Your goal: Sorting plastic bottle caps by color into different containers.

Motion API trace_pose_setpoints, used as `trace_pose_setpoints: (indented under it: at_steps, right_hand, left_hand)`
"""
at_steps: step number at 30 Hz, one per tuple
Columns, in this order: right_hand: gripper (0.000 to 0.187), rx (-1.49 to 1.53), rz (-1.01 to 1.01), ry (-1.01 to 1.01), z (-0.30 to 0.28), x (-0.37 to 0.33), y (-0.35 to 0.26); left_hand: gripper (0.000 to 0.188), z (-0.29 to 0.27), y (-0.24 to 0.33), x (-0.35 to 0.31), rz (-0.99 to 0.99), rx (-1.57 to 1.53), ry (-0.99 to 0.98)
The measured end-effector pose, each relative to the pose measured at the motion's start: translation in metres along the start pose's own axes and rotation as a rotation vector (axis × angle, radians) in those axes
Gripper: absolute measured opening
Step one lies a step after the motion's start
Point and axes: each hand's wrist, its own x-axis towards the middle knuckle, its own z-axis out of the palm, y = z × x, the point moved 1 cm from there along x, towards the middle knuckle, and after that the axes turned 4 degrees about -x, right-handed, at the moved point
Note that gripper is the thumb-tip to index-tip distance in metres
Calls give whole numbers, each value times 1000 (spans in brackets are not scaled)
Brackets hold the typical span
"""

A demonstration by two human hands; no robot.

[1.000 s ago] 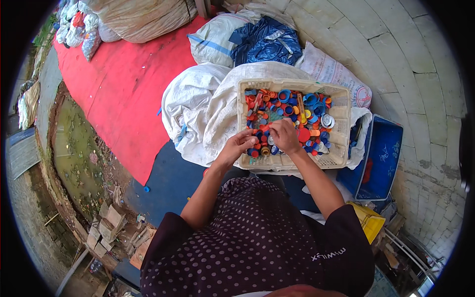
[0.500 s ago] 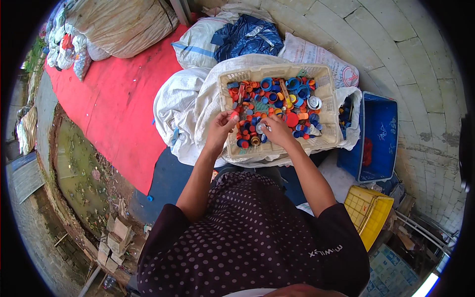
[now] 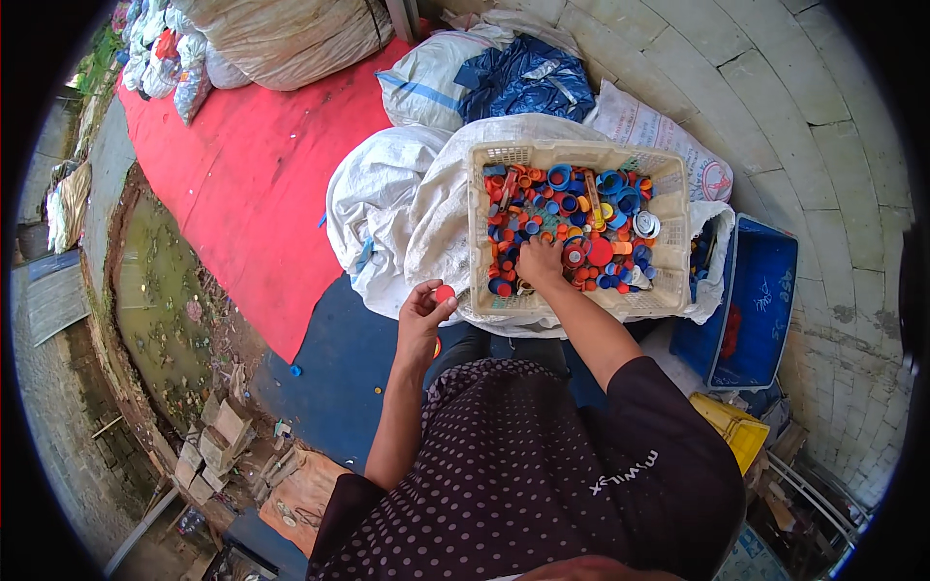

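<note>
My left hand (image 3: 422, 312) is closed around a red bottle cap (image 3: 444, 293) outside the crate, off its near left corner. A cream plastic crate (image 3: 675, 232) holds many loose caps in red, orange, blue and yellow. Inside its near left part, my right hand (image 3: 541, 259) reaches down with fingers curled among the caps. Whatever those fingertips grip is hidden beneath the hand. A larger flat red lid (image 3: 600, 253) lies just right of it, and a whitish metallic lid (image 3: 646, 225) sits by the crate's right wall.
White woven sacks (image 3: 373, 194) lie under and left of the crate. To the right stands a blue bin (image 3: 775, 290) with something red inside, and a yellow crate (image 3: 741, 431) is nearer me. Red sheeting (image 3: 252, 174) covers ground at left, beside a muddy puddle (image 3: 155, 300).
My left hand has moved out of the crate toward me, carrying the red cap. My right hand stays among the caps, now with fingers lower and more hidden. The whole view has shifted slightly.
</note>
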Motion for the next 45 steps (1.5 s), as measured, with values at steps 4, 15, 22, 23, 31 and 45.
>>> trace_pose_setpoints:
  at_steps: [4,15,22,23,31,45]
  right_hand:
    - [37,-56,-7,28,-10,-3,2]
    - [19,390,20,383,-28,-42,20]
    - [34,1662,-139,-33,-73,-100,8]
    - [34,1661,-98,-102,-78,-107,4]
    - [30,2059,116,-485,-39,-118,-28]
    - [27,2007,-22,-126,-61,-116,-36]
  left_hand:
    - [40,6,-3,1,-19,25,3]
    - [39,30,-3,32,-56,71,-172]
    - [41,49,-28,45,77,171,-360]
    - [42,53,-31,46,81,165,-382]
    - [45,36,-46,49,80,344,-379]
    - [32,34,-56,52,-18,43,-326]
